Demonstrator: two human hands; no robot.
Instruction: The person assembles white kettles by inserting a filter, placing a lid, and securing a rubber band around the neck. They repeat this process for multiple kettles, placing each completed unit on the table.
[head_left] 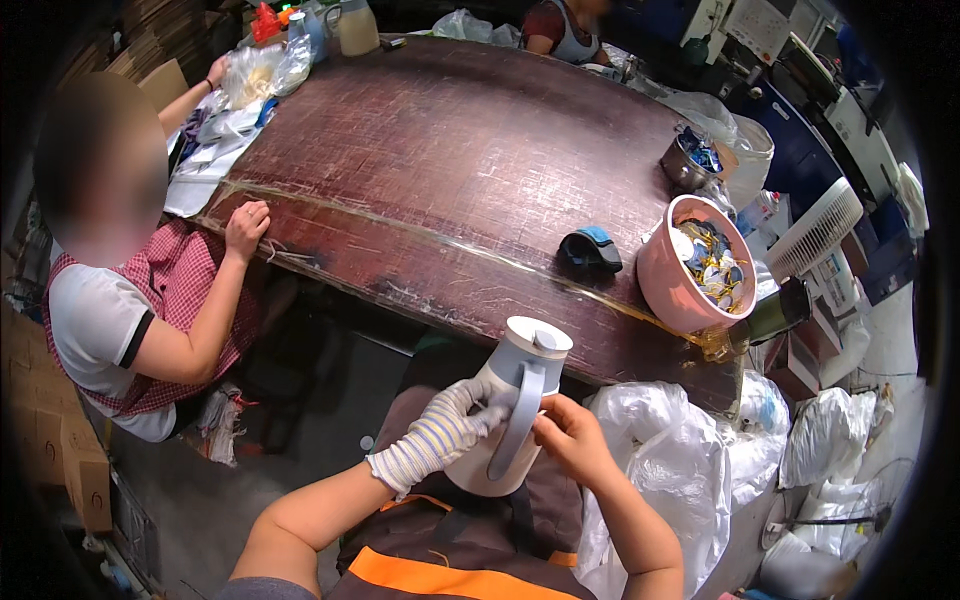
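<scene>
A white insulated jug (pixel 486 474) with a grey-blue collar and handle stands tilted over my lap, in front of the table's near edge. My left hand (pixel 437 432), in a striped knit glove, is closed around the jug's left side. Its fingertips reach toward the handle (pixel 518 425). Bare, my right hand (pixel 573 438) has thumb and forefinger pinched together against the handle's right side. A small pale bit shows at those fingertips, too small to name. The dark apron (pixel 545 505) with orange trim lies beneath the jug.
On the dark red table (pixel 420 150) are a pink tub (pixel 655 275) of tags and cords, a dark object with a blue top (pixel 590 252) and a metal bowl (pixel 685 165). Clear plastic bags (pixel 660 480) lie right. A co-worker (pixel 180 330) sits left, another person (pixel 555 35) beyond.
</scene>
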